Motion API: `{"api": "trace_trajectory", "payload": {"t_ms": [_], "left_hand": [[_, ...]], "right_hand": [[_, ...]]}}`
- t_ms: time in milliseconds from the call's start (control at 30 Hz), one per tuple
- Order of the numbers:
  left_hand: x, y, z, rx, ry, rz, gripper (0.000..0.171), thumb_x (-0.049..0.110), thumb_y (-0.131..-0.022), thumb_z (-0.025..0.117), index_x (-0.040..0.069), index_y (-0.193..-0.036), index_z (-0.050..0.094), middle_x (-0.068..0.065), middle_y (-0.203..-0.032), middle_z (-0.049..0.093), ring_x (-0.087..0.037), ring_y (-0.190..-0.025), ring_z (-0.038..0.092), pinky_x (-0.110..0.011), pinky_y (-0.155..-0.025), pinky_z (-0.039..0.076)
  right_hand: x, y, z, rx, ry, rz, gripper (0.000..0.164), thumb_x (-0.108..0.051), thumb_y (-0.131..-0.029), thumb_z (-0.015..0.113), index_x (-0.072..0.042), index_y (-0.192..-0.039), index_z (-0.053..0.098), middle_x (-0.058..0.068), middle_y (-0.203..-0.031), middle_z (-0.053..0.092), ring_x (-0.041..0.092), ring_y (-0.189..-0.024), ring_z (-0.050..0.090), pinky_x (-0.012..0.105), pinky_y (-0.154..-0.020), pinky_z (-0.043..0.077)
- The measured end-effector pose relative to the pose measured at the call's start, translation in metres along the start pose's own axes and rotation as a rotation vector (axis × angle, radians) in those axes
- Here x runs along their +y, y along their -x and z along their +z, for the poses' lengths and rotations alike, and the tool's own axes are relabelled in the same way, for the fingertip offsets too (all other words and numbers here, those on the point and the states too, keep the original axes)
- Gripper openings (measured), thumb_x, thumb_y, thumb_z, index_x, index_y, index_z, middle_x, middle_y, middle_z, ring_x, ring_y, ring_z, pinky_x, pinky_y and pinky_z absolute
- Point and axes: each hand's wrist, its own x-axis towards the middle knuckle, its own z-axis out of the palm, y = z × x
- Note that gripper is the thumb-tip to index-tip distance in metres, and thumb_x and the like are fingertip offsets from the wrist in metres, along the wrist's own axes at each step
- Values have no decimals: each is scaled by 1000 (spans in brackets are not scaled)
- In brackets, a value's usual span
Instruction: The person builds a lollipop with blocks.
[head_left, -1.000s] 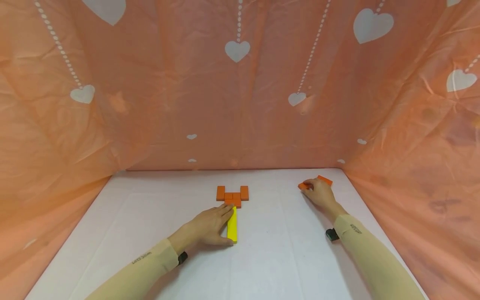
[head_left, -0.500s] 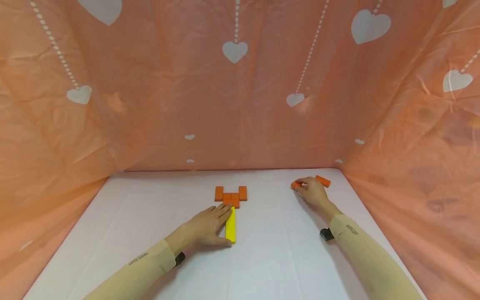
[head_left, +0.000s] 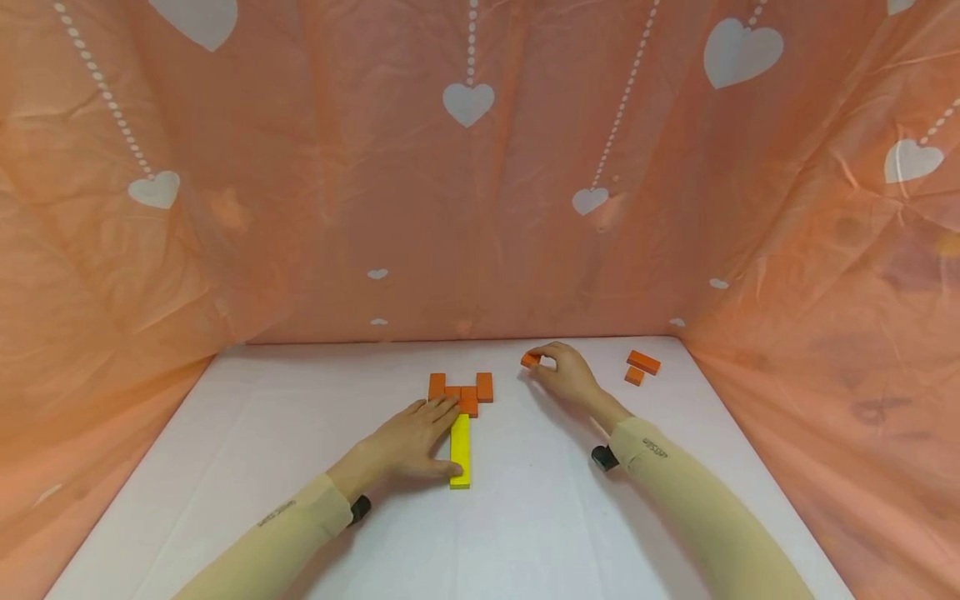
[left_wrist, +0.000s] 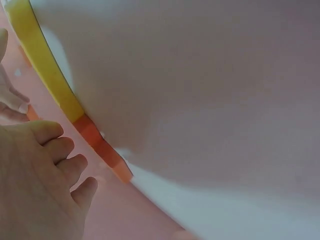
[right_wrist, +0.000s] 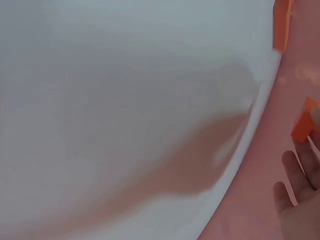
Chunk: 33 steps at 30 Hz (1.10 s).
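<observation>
So since half a second ago the right hand (head_left: 566, 375) has swung left with a small orange block (head_left: 529, 360), and the left hand (head_left: 408, 442) has shifted a touch farther up. If we take the yellow bar (head_left: 460, 454) as the clock's centre, the small orange block is at about 1 o'clock, and the right hand's grip is pinching it between thumb and fingers, probably to leave most of its faces free. The left hand's grip isn't grasping anything: fingers stretched over the orange block cluster (head_left: 484, 387) at 12, thumb over the bar's near end. Our read is it's there to keep the two lined up, though we can't tell how hard it presses. Over at 2 o'clock we've got a long orange block (head_left: 643, 362) and a short orange block (head_left: 634, 377) close together on the table (head_left: 525, 533), likely parked out of the way.
</observation>
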Motion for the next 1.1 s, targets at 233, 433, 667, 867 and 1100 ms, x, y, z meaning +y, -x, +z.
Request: {"api": "trace_trajectory", "payload": {"t_ms": [233, 433, 667, 867, 1100], "left_hand": [[-7, -5, -4, -3, 10, -19, 99, 69, -93, 59, 3, -162, 34, -13, -171, 27, -33, -157, 25, -52, -127, 23], [-13, -9, -5, -11, 11, -21, 98, 70, -93, 57, 2, -161, 34, -14, -170, 28, -32, -157, 26, -52, -127, 24], [-15, -9, -3, -6, -3, -4, 97, 70, -96, 54, 2, -161, 33, -12, -171, 25, -30, -158, 25, -52, -127, 25], [-16, -10, 0, -5, -15, 6, 98, 70, -96, 53, 1, -162, 31, -13, -171, 24, -29, -158, 25, -52, -125, 27], [-15, -11, 2, -16, -12, -3, 98, 70, -97, 53, 1, -162, 30, -14, -171, 25, -30, -157, 25, -52, -125, 28]], "right_hand": [[-32, -15, 26, -66, -25, -17, 32, -17, -101, 67, -6, -131, 71, 13, -137, 65, 35, -133, 56, 53, -117, 41], [-53, -24, 48, -100, -35, -63, 30, -15, -102, 67, -8, -129, 72, 13, -136, 67, 34, -133, 56, 51, -118, 40], [-67, -34, 68, -155, -29, -120, 28, -8, -101, 64, -5, -127, 73, 15, -134, 67, 35, -132, 57, 51, -117, 42], [-72, -40, 78, -179, -1, -136, 27, -12, -102, 65, -5, -127, 73, 14, -133, 68, 34, -129, 59, 50, -115, 45], [-72, -43, 87, -193, 28, -142, 26, -13, -103, 65, -6, -125, 74, 13, -129, 70, 32, -125, 62, 48, -112, 47]]}}
